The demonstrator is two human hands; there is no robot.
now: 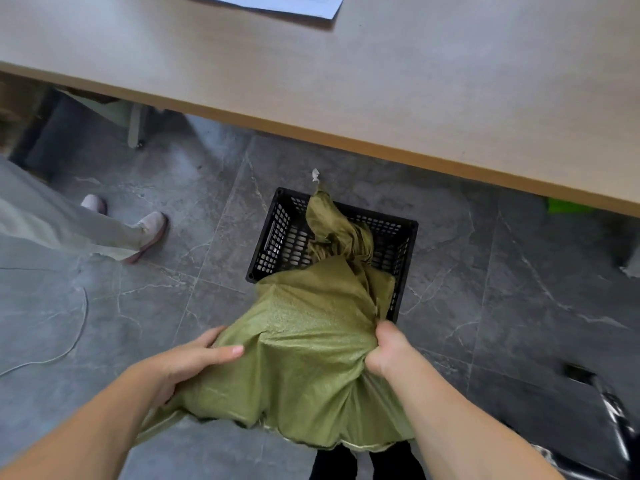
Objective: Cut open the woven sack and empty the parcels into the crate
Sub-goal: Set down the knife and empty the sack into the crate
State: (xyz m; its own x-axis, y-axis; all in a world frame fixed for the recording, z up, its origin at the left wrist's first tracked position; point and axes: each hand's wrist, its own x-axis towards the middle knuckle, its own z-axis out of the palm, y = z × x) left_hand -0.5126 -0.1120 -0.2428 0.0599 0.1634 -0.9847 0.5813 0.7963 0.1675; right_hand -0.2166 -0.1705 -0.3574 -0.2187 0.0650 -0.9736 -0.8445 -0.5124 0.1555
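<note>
Woven sack point(311, 341), green: far end w/ white tie lies down in crate point(277, 233), near end held up toward us. L hand point(194, 362) grips its left edge, thumb on top, fingers tucked under. R hand point(388, 348) is fisted on a bunch of cloth at right. We judge this hold is meant to tip contents crate-ward. No parcels or cut visible.

Crate: black, lattice walls, on grey marbled tile floor point(173, 289), near table point(346, 81) edge.

Table: pale top, paper sheet point(277, 3) at far side.

Also: 2nd person's legs & shoes point(149, 230) at left, thin cord point(79, 323) on floor, shiny black bag point(613, 410) at right.
</note>
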